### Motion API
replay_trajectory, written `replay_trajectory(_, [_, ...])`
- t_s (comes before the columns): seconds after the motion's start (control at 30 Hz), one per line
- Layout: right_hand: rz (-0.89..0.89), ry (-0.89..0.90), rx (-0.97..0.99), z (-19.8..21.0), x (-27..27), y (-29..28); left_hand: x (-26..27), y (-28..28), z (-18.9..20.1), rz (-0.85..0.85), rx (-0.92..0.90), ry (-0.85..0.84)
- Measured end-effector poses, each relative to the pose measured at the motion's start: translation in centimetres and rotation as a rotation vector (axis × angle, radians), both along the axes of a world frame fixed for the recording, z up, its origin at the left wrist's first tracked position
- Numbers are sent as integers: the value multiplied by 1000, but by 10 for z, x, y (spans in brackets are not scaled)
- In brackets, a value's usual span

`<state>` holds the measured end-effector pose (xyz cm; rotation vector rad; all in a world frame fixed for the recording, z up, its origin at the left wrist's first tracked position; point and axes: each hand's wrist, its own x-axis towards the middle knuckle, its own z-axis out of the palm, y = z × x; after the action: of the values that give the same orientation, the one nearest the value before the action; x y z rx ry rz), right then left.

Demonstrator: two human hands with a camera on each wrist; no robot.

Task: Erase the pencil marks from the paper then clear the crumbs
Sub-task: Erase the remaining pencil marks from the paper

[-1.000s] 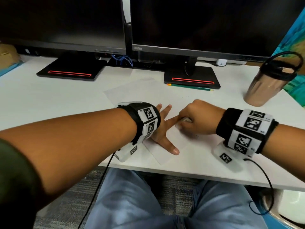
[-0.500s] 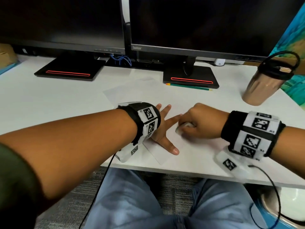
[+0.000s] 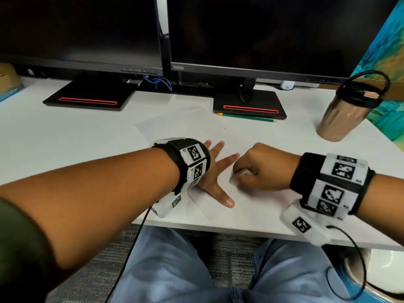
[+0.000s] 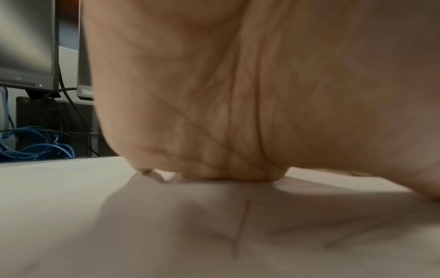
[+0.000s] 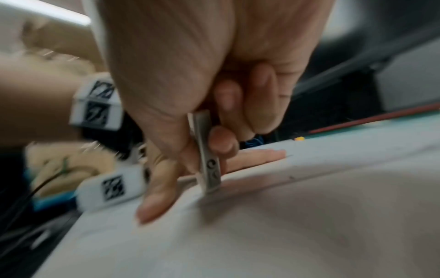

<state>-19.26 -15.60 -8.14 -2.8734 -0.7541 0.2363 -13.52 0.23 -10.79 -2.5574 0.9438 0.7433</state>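
Erasing is the step in hand. Paper [image 3: 209, 206] lies on the tabletop [image 3: 65, 136], in front of the right-hand monitor stand [image 3: 251, 103]. Left hand [image 3: 215, 178] lies flat with fingers spread, pinning the sheet. Right hand [image 3: 260, 169], just beside it, pinches an eraser [image 5: 207, 154] on edge against the paper. Faint pencil marks [image 4: 240, 231] remain by the left palm, so more rubbing there seems needed before brushing away crumbs.
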Motion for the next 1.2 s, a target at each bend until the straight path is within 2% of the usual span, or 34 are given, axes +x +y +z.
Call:
replay_trajectory(0.07, [-99, -16, -49, 4, 10, -11, 1, 0, -3, 22, -19, 16])
replay_trajectory(0.17, [-123, -40, -122, 9, 20, -13, 0, 1, -1, 61, -57, 50])
replay_trajectory(0.27, [-142, -82, -32, 15, 27, -8, 3, 11, 10, 129, -108, 90])
replay_trajectory(0.47, [-75, -24, 14, 12, 34, 17, 7, 36, 7, 106, -86, 54])
replay_trajectory(0.6, [-102, -46, -66, 1, 40, 26, 6, 33, -6, 103, -71, 50])
replay_trajectory(0.73, [93, -5, -32, -3, 23, 38, 5, 30, -6, 95, -59, 25])
replay_trajectory(0.83, [41, -12, 15, 4, 32, 35, 6, 28, -6, 135, -52, 2])
replay_trajectory(0.9, [14, -55, -41, 4, 35, 37, 6, 27, -6, 163, -49, 4])
replay_trajectory(0.97, [69, -50, -92, 2, 30, 45, 5, 26, -3, 142, -34, 15])
replay_trajectory(1.03, [57, -7, -67, 5, 31, 44, 3, 27, -1, 139, -33, 26])
replay_trajectory(1.13, [-33, -43, -91, 11, 40, 37, 4, 28, -4, 160, -31, 12])
replay_trajectory(1.2, [2, -42, -96, 8, 36, 42, 3, 27, 0, 141, -23, 17])
